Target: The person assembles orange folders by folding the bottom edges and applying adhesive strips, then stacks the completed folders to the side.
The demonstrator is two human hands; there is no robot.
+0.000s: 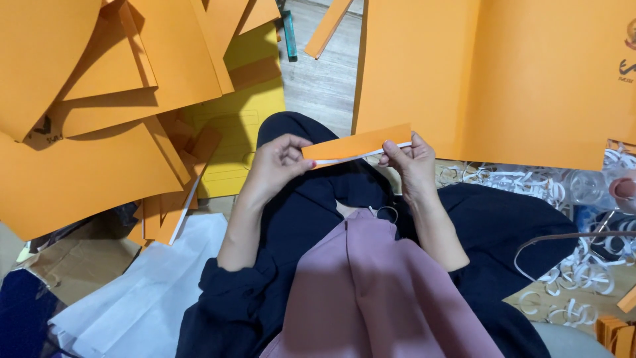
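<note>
One orange card strip [358, 144], with a white band along its lower edge, is held level between two hands above the lap. The left hand [275, 166] pinches its left end, thumb and fingers clamped together on the card; the right hand [411, 162] grips the right end likewise, fingertips closed over the top edge. To do this step well, in my judgement, both pinches should stay at the very ends, with the strip taut and flat so the white band peels or folds evenly. Beyond the fingers lies one large orange sheet [517, 79] to the right; left of the fingers, a pile of orange sheets [99, 99], roughly six, though overlap hinders a sure count. Below the right fingers, white paper curls [570, 278] are scattered, too many to count.
</note>
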